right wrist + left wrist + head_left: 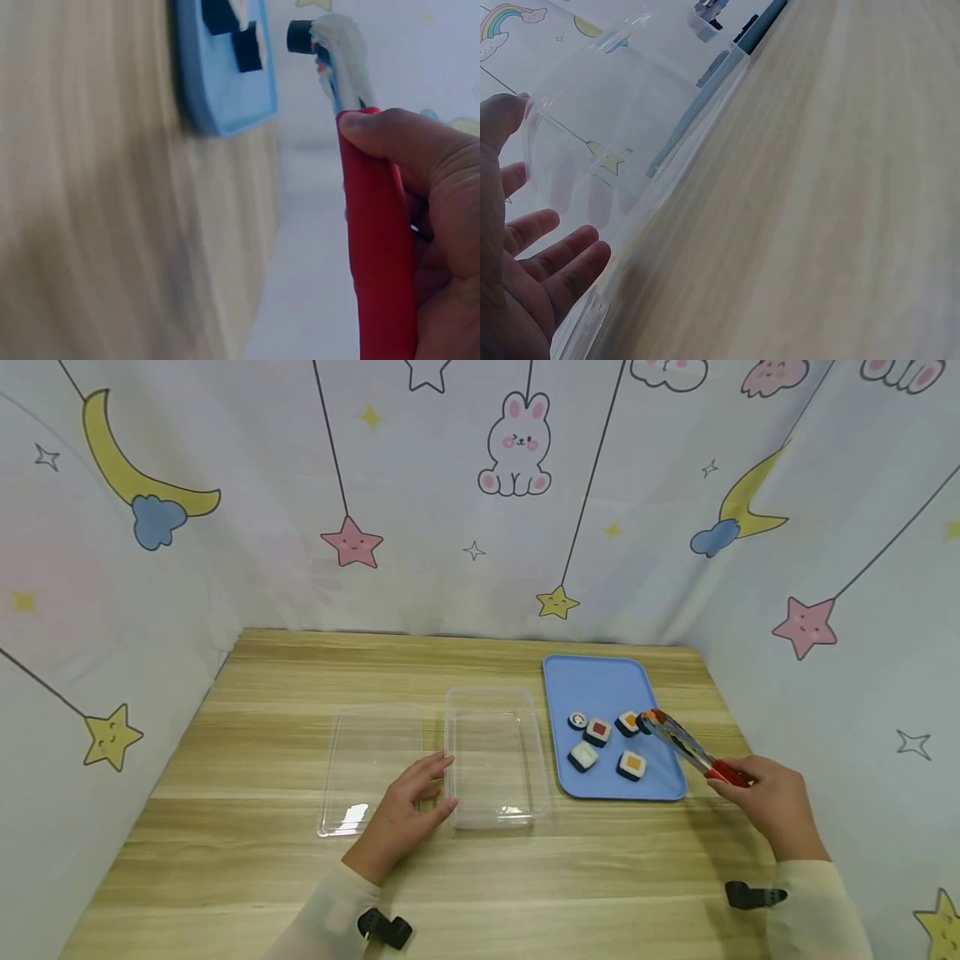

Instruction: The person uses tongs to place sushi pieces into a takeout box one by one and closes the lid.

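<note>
While the right grip (768,797) is clasping red-handled tongs (379,225) pinching a sushi roll (300,36), the clear container (491,760) is lying leftward, beside the left grip (403,814), its fingers loosely spread.

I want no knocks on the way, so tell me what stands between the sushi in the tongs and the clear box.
Between them lie other sushi pieces, the blue tray's left rim and the clear box's right wall. Nothing visible covers the box: the lid and left hand are on its left.
</note>
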### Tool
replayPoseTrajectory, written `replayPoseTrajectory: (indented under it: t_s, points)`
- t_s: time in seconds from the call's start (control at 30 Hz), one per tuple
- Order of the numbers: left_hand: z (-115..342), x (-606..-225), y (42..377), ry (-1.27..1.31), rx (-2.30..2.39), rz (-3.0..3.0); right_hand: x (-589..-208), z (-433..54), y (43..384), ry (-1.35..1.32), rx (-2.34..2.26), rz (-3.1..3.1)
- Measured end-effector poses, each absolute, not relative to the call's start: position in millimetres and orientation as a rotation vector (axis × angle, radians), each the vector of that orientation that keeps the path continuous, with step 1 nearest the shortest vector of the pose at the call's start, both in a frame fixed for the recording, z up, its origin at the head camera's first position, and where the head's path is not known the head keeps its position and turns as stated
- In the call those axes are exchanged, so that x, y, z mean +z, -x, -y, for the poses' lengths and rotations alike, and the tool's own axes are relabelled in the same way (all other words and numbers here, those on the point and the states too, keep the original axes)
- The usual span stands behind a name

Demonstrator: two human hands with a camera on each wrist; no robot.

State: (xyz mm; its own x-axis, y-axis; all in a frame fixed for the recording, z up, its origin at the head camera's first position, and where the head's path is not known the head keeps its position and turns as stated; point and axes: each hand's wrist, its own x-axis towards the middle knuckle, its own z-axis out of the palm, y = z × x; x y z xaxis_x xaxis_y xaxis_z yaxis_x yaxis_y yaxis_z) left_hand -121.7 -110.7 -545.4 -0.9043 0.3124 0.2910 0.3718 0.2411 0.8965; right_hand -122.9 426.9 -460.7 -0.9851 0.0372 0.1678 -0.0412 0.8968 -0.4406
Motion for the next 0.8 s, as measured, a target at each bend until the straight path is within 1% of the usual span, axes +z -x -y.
replayPoseTrajectory:
  t_s: [0.23,0.5,0.8]
  points:
    - [112,-546,122,0.686,-1.778,2.402,-442,-402,140,-0.07,0.737,2.843]
    - [111,-548,123,0.692,-1.768,2.392,-422,-344,170,-0.236,0.776,2.846]
    - [112,-546,123,0.683,-1.787,2.411,-430,-274,206,-0.536,0.85,2.857]
